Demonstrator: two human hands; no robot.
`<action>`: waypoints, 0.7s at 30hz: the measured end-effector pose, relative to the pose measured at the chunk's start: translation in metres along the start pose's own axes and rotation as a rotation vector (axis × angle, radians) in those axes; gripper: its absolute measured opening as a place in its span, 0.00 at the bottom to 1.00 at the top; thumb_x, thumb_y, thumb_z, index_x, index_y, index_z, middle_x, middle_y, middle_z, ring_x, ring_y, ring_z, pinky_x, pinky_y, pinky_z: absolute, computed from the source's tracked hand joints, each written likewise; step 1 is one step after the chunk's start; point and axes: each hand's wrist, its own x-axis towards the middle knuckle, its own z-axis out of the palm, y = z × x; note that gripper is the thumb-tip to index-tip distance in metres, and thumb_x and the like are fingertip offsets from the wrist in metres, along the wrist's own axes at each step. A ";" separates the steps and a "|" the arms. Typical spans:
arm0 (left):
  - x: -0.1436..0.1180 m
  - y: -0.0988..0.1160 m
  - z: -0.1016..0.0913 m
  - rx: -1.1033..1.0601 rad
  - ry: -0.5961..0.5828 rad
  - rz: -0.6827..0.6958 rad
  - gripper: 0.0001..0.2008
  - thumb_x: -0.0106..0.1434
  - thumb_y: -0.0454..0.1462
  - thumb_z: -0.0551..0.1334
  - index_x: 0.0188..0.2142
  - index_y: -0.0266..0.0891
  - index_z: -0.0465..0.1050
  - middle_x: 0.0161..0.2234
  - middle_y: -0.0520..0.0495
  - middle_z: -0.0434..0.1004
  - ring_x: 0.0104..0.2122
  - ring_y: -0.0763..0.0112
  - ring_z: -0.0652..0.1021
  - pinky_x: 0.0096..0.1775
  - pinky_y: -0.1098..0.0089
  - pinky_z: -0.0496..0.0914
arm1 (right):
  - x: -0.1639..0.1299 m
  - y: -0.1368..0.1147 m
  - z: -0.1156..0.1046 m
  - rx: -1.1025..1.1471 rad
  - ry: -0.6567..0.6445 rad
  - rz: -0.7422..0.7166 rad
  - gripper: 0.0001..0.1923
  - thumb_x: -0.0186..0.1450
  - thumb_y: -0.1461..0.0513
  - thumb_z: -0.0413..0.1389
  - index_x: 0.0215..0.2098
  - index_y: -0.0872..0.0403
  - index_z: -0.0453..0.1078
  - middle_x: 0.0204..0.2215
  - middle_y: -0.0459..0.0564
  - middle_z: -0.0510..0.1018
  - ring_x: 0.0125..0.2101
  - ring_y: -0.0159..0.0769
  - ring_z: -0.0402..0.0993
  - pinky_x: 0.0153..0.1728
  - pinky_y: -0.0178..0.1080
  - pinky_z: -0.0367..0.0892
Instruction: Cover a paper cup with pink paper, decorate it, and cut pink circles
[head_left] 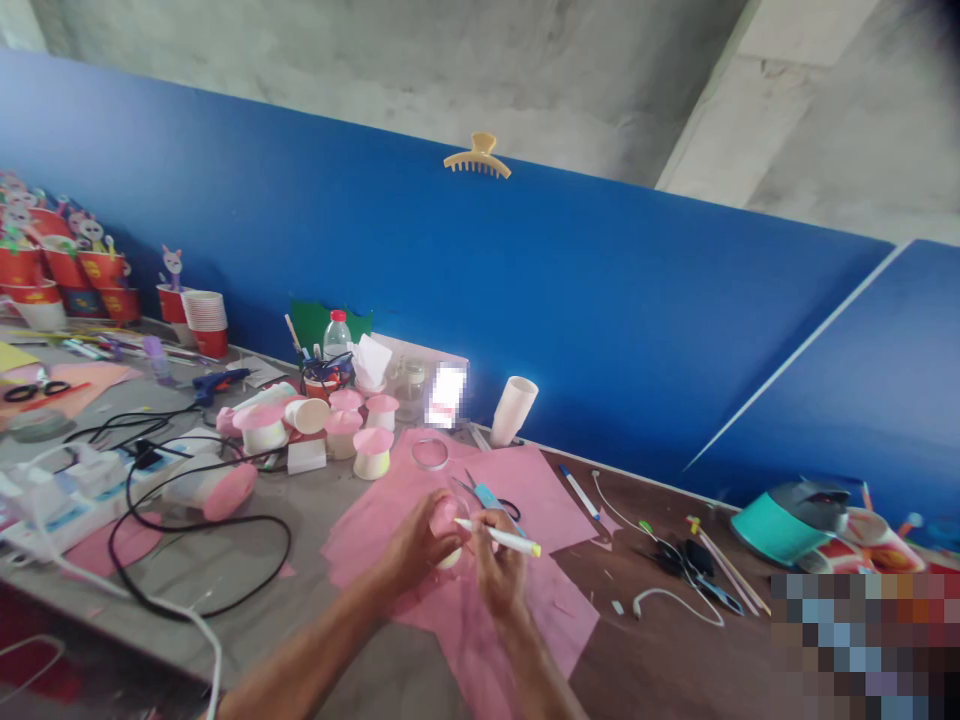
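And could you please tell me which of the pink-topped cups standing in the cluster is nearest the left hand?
The front-right pink-topped cup, closest to the left hand; the others standing there sit farther back or farther left.

From my distant station I am reading no word, number or brand, since the yellow marks on the red cups (pixel 103 268) are coming through too small, the bright screen (pixel 447 392) is showing only as blocks, and the power strip's (pixel 69 524) bluish patches are blurring.
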 end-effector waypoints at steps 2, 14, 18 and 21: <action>0.000 0.003 0.000 0.008 -0.011 -0.010 0.26 0.54 0.41 0.70 0.53 0.43 0.73 0.50 0.39 0.81 0.50 0.50 0.81 0.54 0.51 0.76 | 0.001 -0.001 0.000 0.016 0.003 0.010 0.19 0.73 0.50 0.52 0.30 0.50 0.73 0.23 0.46 0.75 0.25 0.38 0.71 0.27 0.40 0.70; -0.001 0.006 -0.002 -0.013 -0.017 -0.002 0.28 0.55 0.45 0.69 0.54 0.39 0.70 0.51 0.35 0.80 0.52 0.45 0.80 0.56 0.47 0.74 | -0.001 -0.002 0.000 -0.026 -0.056 -0.034 0.19 0.74 0.53 0.51 0.30 0.52 0.73 0.24 0.47 0.76 0.26 0.37 0.72 0.28 0.38 0.68; -0.001 0.004 0.000 -0.036 -0.025 -0.028 0.28 0.56 0.47 0.69 0.54 0.41 0.70 0.50 0.38 0.81 0.51 0.47 0.80 0.55 0.48 0.75 | -0.001 0.000 -0.001 -0.008 -0.056 -0.004 0.19 0.74 0.52 0.51 0.30 0.52 0.73 0.24 0.47 0.76 0.26 0.37 0.72 0.27 0.38 0.66; -0.001 0.001 0.001 -0.047 -0.005 -0.038 0.29 0.55 0.47 0.70 0.54 0.41 0.70 0.52 0.37 0.80 0.53 0.47 0.79 0.57 0.48 0.73 | 0.000 0.003 -0.002 0.037 -0.055 0.053 0.20 0.73 0.50 0.52 0.29 0.52 0.72 0.23 0.47 0.75 0.25 0.36 0.71 0.26 0.37 0.65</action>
